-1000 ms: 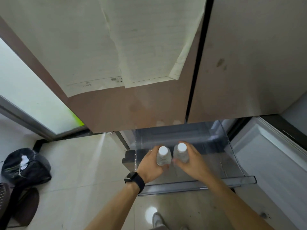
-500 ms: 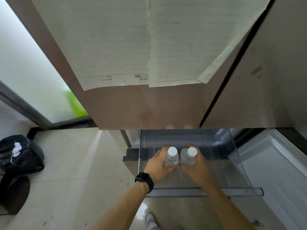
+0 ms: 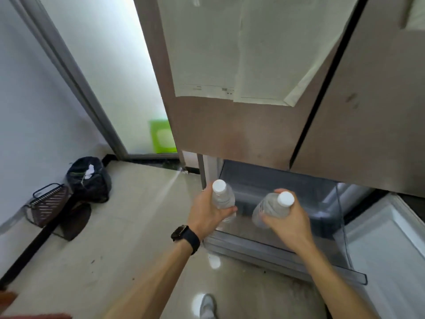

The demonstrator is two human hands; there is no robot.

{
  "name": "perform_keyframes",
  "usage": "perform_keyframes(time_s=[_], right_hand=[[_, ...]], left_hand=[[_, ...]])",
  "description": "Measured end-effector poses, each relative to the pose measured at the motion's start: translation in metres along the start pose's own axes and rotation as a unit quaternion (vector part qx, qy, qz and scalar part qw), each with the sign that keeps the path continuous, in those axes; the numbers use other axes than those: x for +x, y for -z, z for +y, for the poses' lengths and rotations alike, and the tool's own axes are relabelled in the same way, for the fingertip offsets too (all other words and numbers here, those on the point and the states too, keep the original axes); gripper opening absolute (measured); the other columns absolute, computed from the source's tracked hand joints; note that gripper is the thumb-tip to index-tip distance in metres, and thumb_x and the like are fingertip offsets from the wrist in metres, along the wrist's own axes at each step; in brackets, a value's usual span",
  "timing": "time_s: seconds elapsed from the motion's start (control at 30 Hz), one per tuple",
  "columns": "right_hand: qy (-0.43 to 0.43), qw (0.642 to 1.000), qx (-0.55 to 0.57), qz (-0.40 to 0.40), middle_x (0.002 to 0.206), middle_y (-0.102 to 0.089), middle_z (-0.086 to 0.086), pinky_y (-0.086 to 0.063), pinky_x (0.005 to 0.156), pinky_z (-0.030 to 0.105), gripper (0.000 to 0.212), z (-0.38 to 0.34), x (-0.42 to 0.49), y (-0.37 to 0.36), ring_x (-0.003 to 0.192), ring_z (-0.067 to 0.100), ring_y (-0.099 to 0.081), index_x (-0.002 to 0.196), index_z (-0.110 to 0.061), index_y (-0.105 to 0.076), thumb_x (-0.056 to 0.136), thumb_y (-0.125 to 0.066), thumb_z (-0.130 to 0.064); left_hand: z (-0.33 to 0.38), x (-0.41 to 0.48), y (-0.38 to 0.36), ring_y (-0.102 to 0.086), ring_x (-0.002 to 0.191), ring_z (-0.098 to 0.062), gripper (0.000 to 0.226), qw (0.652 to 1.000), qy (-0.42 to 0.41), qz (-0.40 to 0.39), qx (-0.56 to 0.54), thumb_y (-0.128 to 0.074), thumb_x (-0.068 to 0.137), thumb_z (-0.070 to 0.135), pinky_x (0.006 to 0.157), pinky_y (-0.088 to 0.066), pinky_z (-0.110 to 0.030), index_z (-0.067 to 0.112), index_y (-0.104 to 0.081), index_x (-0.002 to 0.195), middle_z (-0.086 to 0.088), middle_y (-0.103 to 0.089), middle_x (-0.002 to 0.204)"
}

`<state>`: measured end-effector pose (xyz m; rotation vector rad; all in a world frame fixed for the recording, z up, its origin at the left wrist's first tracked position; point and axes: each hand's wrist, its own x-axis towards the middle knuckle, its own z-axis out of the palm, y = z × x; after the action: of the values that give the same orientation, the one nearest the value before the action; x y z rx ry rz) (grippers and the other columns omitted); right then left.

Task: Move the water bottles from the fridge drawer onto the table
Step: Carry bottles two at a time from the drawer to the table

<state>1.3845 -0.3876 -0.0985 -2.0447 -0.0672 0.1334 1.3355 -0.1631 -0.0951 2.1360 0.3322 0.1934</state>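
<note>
Two clear plastic water bottles with white caps are being carried, one (image 3: 222, 199) clamped in the left hand (image 3: 208, 214), the other (image 3: 271, 209) in the right hand (image 3: 289, 221). Both are hanging over the clear plastic fridge drawer (image 3: 287, 270); gripping each body firmly and lifting past the drawer's front rim is advisable.

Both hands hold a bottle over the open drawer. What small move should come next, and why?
Probably lift both clear and turn away toward the table. The left hand grips one water bottle, the right hand the other, and the fridge drawer looks otherwise empty.
</note>
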Motion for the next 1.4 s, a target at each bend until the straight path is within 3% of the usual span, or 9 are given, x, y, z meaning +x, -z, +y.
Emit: perform_keyframes(time_s=[0.17,0.37,0.6,0.77,0.97,1.1,1.27,1.4], right_hand=[[0.093,0.992,0.042,-0.080,0.103,-0.065,-0.017,-0.051,0.070,0.018,0.063,-0.066,-0.036,-0.016,0.092,0.000,-0.064,0.117,-0.043,-0.054,0.068,-0.090,-0.025],[0.196,0.954,0.010,-0.227,0.107,-0.057,-0.014,-0.052,0.078,0.032,0.068,-0.130,-0.107,-0.101,0.095,0.007,-0.058,0.122,-0.038,-0.050,0.068,-0.090,-0.028],[0.307,0.869,-0.037,-0.387,0.103,-0.059,-0.021,-0.039,0.064,0.011,0.061,-0.169,-0.261,-0.230,0.093,0.011,-0.057,0.114,-0.043,-0.049,0.066,-0.086,-0.033],[0.334,0.799,-0.028,-0.499,0.103,-0.058,-0.021,-0.041,0.068,0.013,0.061,-0.194,-0.413,-0.314,0.095,0.000,-0.056,0.113,-0.039,-0.050,0.066,-0.088,-0.027],[0.350,0.739,-0.032,-0.575,0.102,-0.062,-0.016,-0.042,0.067,0.016,0.061,-0.217,-0.575,-0.390,0.092,-0.001,-0.058,0.115,-0.036,-0.052,0.067,-0.088,-0.027],[0.365,0.705,-0.039,-0.607,0.104,-0.058,-0.018,-0.044,0.074,0.020,0.068,-0.227,-0.651,-0.433,0.093,0.000,-0.056,0.120,-0.038,-0.048,0.067,-0.090,-0.031],[0.393,0.663,-0.063,-0.635,0.100,-0.058,-0.019,-0.046,0.077,0.026,0.063,-0.248,-0.725,-0.497,0.091,0.006,-0.057,0.117,-0.036,-0.049,0.068,-0.089,-0.032],[0.402,0.644,-0.070,-0.648,0.099,-0.061,-0.016,-0.045,0.069,0.022,0.060,-0.268,-0.773,-0.562,0.090,0.005,-0.059,0.114,-0.036,-0.050,0.068,-0.088,-0.034]], left_hand=[[-0.001,-0.068,0.069,-0.060,0.097,-0.008,0.068,0.989,0.019,0.150,0.000,-0.089,0.070,0.039,0.080,-0.049,-0.021,0.040,-0.046,0.122,0.019,-0.061,0.106],[-0.039,-0.181,0.161,-0.062,0.096,-0.014,0.065,0.961,0.097,0.253,0.052,-0.086,0.070,0.046,0.079,-0.053,-0.034,0.040,-0.049,0.122,0.015,-0.065,0.106],[-0.105,-0.386,0.266,-0.060,0.100,-0.017,0.071,0.891,0.225,0.378,0.116,-0.085,0.071,0.048,0.083,-0.053,-0.039,0.037,-0.047,0.129,0.011,-0.063,0.110],[-0.148,-0.557,0.333,-0.059,0.095,-0.012,0.070,0.844,0.292,0.425,0.151,-0.084,0.073,0.048,0.078,-0.054,-0.037,0.037,-0.044,0.129,0.014,-0.062,0.103],[-0.179,-0.724,0.390,-0.062,0.088,-0.009,0.065,0.800,0.364,0.460,0.124,-0.083,0.073,0.044,0.076,-0.054,-0.034,0.041,-0.046,0.126,0.014,-0.064,0.093],[-0.196,-0.794,0.420,-0.059,0.087,-0.008,0.060,0.764,0.401,0.485,0.142,-0.080,0.073,0.047,0.071,-0.050,-0.028,0.037,-0.047,0.123,0.016,-0.061,0.093],[-0.231,-0.857,0.462,-0.060,0.097,-0.013,0.073,0.715,0.442,0.523,0.143,-0.080,0.074,0.051,0.082,-0.053,-0.034,0.035,-0.042,0.134,0.012,-0.062,0.109],[-0.278,-0.900,0.507,-0.064,0.088,-0.012,0.069,0.711,0.468,0.499,0.166,-0.076,0.069,0.064,0.075,-0.059,-0.039,0.043,-0.039,0.124,0.015,-0.063,0.097]])
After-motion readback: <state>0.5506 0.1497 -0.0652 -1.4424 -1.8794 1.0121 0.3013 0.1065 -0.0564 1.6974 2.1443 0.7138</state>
